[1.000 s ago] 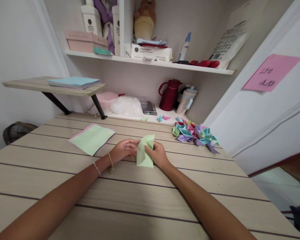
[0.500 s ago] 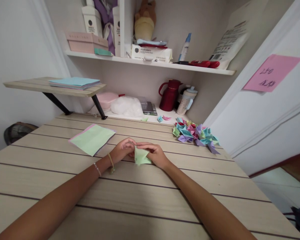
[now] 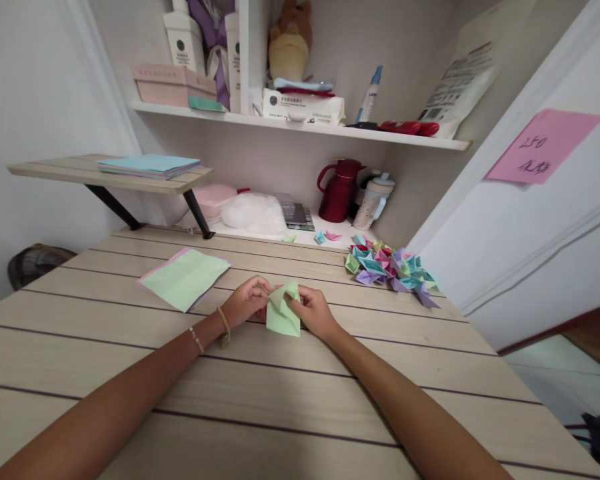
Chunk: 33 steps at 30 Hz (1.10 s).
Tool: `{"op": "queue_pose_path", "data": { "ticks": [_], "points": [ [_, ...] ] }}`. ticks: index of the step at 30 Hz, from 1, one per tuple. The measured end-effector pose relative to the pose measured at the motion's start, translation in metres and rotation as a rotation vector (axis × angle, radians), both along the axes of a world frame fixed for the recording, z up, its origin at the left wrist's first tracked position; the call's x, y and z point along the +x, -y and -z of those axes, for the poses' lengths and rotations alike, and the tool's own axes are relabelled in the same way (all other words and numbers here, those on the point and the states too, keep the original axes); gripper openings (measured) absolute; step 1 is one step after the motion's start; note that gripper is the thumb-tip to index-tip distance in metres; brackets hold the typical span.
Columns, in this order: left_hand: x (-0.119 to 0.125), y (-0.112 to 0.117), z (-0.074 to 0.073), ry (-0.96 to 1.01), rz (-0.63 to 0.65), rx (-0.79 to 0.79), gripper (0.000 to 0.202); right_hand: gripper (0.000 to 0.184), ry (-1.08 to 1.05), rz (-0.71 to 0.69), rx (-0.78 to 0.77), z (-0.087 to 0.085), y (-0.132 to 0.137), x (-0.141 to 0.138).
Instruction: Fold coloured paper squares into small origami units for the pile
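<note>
A small piece of light green folded paper [image 3: 283,319] is held up between my two hands, above the middle of the wooden table. My right hand [image 3: 316,311] grips its right side, thumb on the near face and fingers behind. At its left edge, my left hand [image 3: 250,300] has its fingers curled and pinches the paper's corner. The fingertips behind the sheet are hidden. Left of my hands lies a stack of paper sheets [image 3: 186,279], light green on top with pink and purple edges showing below.
Several folded paper boats [image 3: 390,263] in mixed colours are heaped at the table's back right. A small raised shelf [image 3: 70,167] on black legs stands back left, bearing blue paper [image 3: 149,164]. Behind are a red jug [image 3: 340,190], a cup [image 3: 374,201] and a white plastic bag [image 3: 255,213].
The green paper has turned in my hands and now shows a larger face with an upright flap. My right thumb has come onto its front. Both forearms stay nearly in place.
</note>
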<state>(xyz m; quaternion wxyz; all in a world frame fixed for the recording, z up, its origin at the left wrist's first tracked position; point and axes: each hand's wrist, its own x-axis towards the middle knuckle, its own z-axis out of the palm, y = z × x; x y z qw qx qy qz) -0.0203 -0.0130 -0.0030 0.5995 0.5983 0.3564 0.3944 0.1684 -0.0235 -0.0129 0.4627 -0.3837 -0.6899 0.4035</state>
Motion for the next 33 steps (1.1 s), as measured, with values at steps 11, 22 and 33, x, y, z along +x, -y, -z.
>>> {"op": "queue_pose_path", "data": {
  "ticks": [11, 22, 33],
  "points": [
    [-0.002, 0.002, -0.006, -0.005, -0.015, -0.018, 0.028, 0.023, -0.101, -0.061, -0.026, -0.001, 0.0, 0.001],
    [-0.002, -0.002, 0.002, 0.07, -0.133, 0.065, 0.031, 0.028, -0.079, -0.012, -0.037, 0.005, -0.004, 0.002],
    [-0.003, 0.003, -0.01, 0.033, -0.231, 0.045, 0.029, 0.034, -0.012, -0.214, 0.022, -0.004, -0.004, 0.002]
  ]
}}
